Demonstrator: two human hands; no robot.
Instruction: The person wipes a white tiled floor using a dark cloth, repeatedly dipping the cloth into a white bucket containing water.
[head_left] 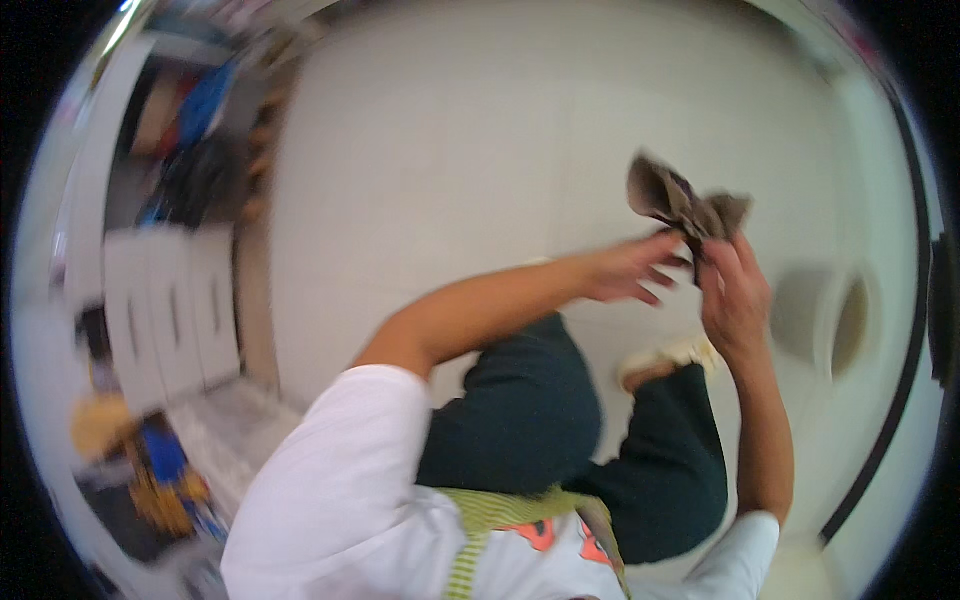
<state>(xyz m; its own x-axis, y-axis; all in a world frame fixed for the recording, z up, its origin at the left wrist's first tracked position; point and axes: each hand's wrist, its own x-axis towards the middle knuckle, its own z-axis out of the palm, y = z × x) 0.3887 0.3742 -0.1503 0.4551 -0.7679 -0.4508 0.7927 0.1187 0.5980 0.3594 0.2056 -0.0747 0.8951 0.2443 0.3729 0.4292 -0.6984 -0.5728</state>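
The right hand [737,295] is gripping a brown cloth [686,212] between thumb and fingers, the grip narrow and closed on its gathered lower part. The cloth is standing up from this grip, its folds flaring to the left and right above the fingertips. The left hand [622,272] is reaching in from the left of the grip, its fingers spread and apart from each other. Its upper fingertips are lying at the gathered part; blur is hiding whether they are touching.

Below the grip, a shoe [704,352] is resting on the floor [450,180]. To the right of and below the grip, a white bin [800,308] is standing near the right forearm. Far to the left, white drawers [172,310] are lining the side.

Caution — the cloth is depending mainly on one pinch. If the right thumb is pressing too lightly, the folds could be slipping out and dropping toward the shoe. If the left fingers are catching only one layer, the bundle could be twisting or opening unevenly. A wide rightward swing could be knocking the bin — the forearm is passing near its rim.
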